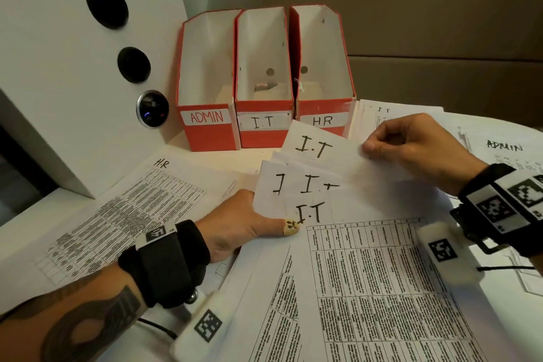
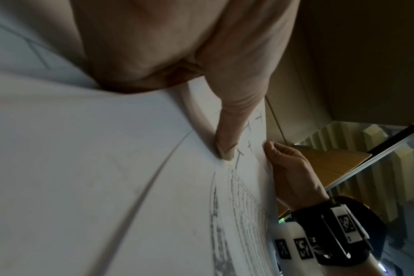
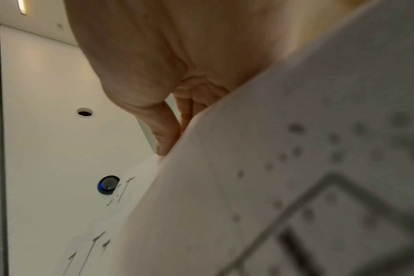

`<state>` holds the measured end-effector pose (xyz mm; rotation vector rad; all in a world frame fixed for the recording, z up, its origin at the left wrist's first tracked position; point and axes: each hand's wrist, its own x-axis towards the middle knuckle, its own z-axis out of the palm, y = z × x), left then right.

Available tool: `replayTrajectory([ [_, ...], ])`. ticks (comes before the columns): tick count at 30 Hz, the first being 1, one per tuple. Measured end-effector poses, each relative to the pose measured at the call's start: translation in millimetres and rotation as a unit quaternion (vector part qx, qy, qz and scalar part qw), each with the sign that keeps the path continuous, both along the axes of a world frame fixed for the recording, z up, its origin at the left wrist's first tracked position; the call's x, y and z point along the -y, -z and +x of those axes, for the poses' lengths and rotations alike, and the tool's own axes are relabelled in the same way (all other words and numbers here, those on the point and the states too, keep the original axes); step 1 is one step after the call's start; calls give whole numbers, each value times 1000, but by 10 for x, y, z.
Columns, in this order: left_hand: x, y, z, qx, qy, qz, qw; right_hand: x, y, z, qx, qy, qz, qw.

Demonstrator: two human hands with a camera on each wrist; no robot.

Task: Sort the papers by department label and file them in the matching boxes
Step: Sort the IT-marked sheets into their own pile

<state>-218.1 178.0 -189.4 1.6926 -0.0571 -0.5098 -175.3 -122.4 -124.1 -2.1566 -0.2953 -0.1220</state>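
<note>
Three red file boxes stand at the back, labelled ADMIN [image 1: 207, 126], I.T [image 1: 264, 132] and HR [image 1: 323, 122]. In front of them my left hand [image 1: 264, 223] holds a fan of printed sheets marked I.T [image 1: 311, 185], thumb [image 2: 227, 149] on top and fingers hidden beneath. My right hand [image 1: 373, 145] pinches the right edge of the topmost I.T sheet [image 1: 320, 150], which overlaps the I.T and HR box fronts. In the left wrist view the right hand [image 2: 288, 168] grips that edge. The right wrist view shows curled fingers [image 3: 168, 142] against blurred paper [image 3: 248, 168].
An HR sheet [image 1: 117, 214] lies flat on the table at the left. An ADMIN sheet [image 1: 504, 150] and further papers [image 1: 382, 114] lie at the right. A white panel with round black buttons [image 1: 58, 67] rises at the left; brown cardboard walls stand behind.
</note>
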Motion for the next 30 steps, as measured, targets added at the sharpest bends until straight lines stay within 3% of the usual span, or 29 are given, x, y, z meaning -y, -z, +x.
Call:
replayTrajectory([
  [6, 11, 31, 0, 8, 4, 10, 1000, 10, -34, -16, 29, -62, -102, 992],
  [9, 2, 50, -2, 19, 2, 17, 1000, -47, -87, -56, -44, -122, -178, 975],
  [13, 0, 62, -9, 21, -5, 21, 1000, -122, -105, -94, -100, -155, -112, 976],
  [18, -3, 64, -10, 16, 5, 17, 1000, -141, -136, -147, -68, -167, -151, 972],
  [30, -24, 65, -40, 25, 17, 7, 1000, -117, -135, -98, -12, -88, -33, 995],
])
